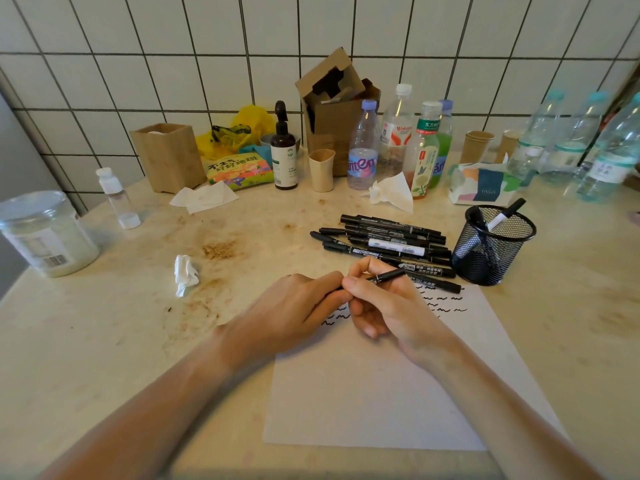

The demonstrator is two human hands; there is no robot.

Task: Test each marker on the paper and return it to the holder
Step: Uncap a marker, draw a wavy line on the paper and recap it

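Note:
A black marker (388, 276) lies across both my hands above the white paper (374, 393). My right hand (384, 306) pinches its barrel between thumb and fingers. My left hand (294, 306) grips its left end, which is hidden under the fingers. Black squiggles (443, 303) mark the paper's far part. Several black markers (388, 240) lie in a pile beyond the paper. The black mesh holder (491, 247) stands to the right of the pile with two markers in it.
A crumpled tissue (185, 273) lies left of my hands. A plastic jar (45, 233) and a small bottle (116, 197) stand at the left. Bottles (394, 140), cups, a cardboard box (332, 109), a wooden box (169, 155) and a tissue pack (485, 183) line the back by the tiled wall.

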